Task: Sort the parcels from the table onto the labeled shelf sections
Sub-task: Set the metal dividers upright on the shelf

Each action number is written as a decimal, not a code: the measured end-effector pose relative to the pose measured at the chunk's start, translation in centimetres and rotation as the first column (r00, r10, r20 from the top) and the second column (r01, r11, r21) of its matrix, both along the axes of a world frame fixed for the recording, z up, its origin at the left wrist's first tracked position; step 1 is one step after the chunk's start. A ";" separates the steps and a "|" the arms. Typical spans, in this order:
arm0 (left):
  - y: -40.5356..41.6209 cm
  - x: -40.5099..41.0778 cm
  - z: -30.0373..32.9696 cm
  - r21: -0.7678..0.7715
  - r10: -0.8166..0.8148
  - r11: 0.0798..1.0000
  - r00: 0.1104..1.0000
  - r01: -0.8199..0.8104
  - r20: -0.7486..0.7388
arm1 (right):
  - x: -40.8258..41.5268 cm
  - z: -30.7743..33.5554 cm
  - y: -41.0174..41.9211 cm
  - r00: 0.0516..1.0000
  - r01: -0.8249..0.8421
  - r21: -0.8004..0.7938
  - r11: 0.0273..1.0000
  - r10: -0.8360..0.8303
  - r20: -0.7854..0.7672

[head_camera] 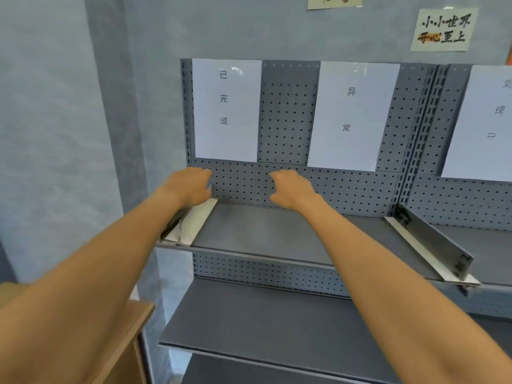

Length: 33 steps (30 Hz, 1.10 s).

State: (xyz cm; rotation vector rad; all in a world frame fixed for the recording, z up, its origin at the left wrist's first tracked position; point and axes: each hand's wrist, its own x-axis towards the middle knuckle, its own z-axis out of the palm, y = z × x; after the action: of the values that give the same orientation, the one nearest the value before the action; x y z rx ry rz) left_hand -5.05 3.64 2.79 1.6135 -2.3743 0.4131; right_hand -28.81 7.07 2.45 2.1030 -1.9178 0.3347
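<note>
At the far left a corner of a wooden counter (122, 342) shows low in the view, beside the grey wall. Just right of it stands the grey metal shelf unit (277, 234) with a pegboard back. The left hand (188, 187) reaches to the left end of the upper shelf, its fingers curled loosely over the top of a slanted end divider (191, 225); whether that grip actually closes on the divider cannot be told, since the fingertips are hidden behind the hand. Above it a white paper label (225, 109) with three characters is fixed to the pegboard. The right hand (291, 189) hovers over the middle of the same shelf, fingers half bent and apart, its grip holding nothing. Above and to its right hangs a second paper label (352, 115). Further right another slanted divider (432, 245) marks the end of this section, and beyond it a third label (487, 123) is partly cut off by the frame edge. No parcel is visible anywhere; both shelf boards in view are bare.
</note>
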 end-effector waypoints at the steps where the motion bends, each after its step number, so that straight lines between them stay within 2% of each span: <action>1: -0.3 1.4 -0.1 0.001 0.002 1.000 1.000 -0.002 0.004 | 1.5 -0.2 -0.4 1.000 -0.003 0.010 1.000 0.003 0.009; 8: -1.8 9.8 -1.0 0.038 0.022 0.999 0.999 -0.023 0.026 | 10.7 -2.0 -2.8 0.998 -0.015 0.054 0.998 0.011 0.068; 15: -3.6 13.7 -3.2 0.071 0.008 0.997 1.000 -0.010 0.020 | 16.9 -3.6 -4.7 0.965 -0.010 0.184 0.983 -0.039 0.258; 23: -5.0 14.1 -5.3 0.080 -0.061 0.995 0.998 0.063 -0.029 | 20.6 -5.4 -6.0 0.821 0.077 0.277 0.958 -0.218 0.528; 28: -5.7 14.4 -5.4 0.078 -0.072 0.994 0.997 0.075 -0.040 | 21.9 -6.5 -6.5 0.727 0.113 0.374 0.921 -0.333 0.601; 33: -6.3 14.3 -5.4 0.074 -0.072 0.994 0.997 0.074 -0.038 | 22.2 -6.8 -6.9 0.706 0.137 0.330 0.934 -0.326 0.629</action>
State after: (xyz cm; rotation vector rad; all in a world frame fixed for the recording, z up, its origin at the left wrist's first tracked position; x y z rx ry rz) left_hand 9.24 -2.67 -2.61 1.5463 -2.4408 0.2816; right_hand -6.56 0.13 -4.34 2.0044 -2.7482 0.9544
